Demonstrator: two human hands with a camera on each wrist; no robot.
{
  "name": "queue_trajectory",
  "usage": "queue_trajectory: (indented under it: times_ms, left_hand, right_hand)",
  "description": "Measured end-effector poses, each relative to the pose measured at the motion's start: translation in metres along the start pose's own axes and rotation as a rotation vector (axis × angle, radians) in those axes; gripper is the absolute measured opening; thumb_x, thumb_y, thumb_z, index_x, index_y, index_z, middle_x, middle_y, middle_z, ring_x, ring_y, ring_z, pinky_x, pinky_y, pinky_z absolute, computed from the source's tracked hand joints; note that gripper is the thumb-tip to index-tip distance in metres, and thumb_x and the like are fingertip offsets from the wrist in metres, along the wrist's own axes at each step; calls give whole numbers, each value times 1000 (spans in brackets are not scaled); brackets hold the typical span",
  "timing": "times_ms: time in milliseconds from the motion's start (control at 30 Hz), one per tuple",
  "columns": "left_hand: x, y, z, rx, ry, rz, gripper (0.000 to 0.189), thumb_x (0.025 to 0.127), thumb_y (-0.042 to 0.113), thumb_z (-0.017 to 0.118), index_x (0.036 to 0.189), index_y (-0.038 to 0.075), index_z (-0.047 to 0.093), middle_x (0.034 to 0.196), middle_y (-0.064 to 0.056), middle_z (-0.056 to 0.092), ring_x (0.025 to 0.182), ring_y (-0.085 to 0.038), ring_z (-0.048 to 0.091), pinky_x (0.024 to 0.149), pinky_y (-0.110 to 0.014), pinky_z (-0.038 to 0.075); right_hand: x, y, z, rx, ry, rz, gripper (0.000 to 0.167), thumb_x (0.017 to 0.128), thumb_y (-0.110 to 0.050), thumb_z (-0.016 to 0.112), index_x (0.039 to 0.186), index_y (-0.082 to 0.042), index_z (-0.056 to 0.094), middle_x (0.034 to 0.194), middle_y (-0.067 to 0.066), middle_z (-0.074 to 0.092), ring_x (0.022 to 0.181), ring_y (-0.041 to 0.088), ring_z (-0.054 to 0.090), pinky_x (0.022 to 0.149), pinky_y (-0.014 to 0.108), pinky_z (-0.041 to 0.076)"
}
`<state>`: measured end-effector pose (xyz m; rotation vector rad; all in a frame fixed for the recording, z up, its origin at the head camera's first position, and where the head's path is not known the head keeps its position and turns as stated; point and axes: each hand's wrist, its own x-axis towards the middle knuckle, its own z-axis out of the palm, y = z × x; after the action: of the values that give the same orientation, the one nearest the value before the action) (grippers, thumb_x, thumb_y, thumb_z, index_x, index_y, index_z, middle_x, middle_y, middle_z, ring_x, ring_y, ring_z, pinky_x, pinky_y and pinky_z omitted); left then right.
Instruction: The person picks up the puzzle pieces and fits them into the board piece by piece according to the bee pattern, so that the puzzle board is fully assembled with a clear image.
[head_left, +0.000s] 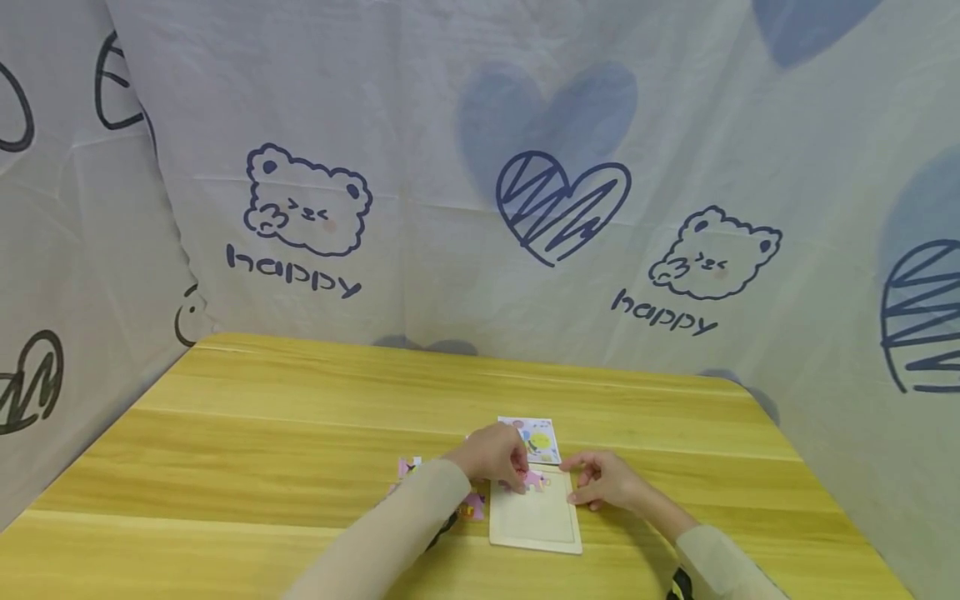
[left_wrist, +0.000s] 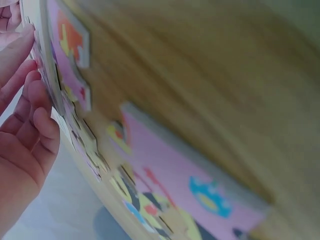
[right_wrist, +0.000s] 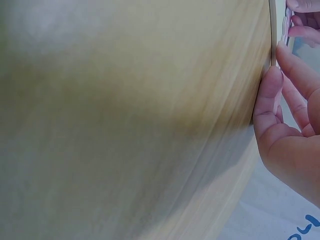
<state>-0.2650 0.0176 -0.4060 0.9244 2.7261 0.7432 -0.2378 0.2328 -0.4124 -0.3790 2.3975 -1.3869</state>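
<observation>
A shallow pale puzzle tray (head_left: 534, 525) lies on the table. Over its upper left part, my left hand (head_left: 491, 454) pinches a pink jigsaw piece with thumb and fingertips; the fingers hide most of that piece. Just beside those fingertips, a pink puzzle section (head_left: 537, 481) shows inside the tray. My right hand (head_left: 606, 481) is at the tray's right edge, index fingertip near the top corner and thumb lower down, both touching the rim. In the right wrist view the thumb (right_wrist: 270, 87) rests against the side of the tray.
A picture card (head_left: 542, 442) lies directly behind the tray. Loose jigsaw pieces (head_left: 472, 506) are on the table left of it, partly covered by the left forearm. Close in the left wrist view is a larger pink piece (left_wrist: 170, 155). A printed curtain (head_left: 427, 275) hangs behind the table.
</observation>
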Motion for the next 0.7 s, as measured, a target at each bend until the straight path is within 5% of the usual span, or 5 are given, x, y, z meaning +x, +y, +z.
queue_trajectory:
  times_ms: [300, 700]
  left_hand:
    - [2, -8, 1, -75, -12, 57, 17, 63, 14, 81, 75, 9, 70, 60, 9, 52, 58, -3, 40, 52, -16, 35]
    - [-1, -4, -2, -128, -59, -6, 8, 68, 8, 77, 70, 5, 71, 61, 7, 59, 49, -2, 44, 46, -14, 36]
  right_hand:
    - [-1, -3, 1, -10, 12, 9, 41, 69, 4, 72, 106, 10, 55, 69, 4, 48, 55, 11, 46, 47, 20, 44]
    - [-1, -2, 1, -16, 23, 20, 41, 69, 4, 72, 106, 9, 56, 70, 4, 47, 55, 11, 46, 47, 20, 43]
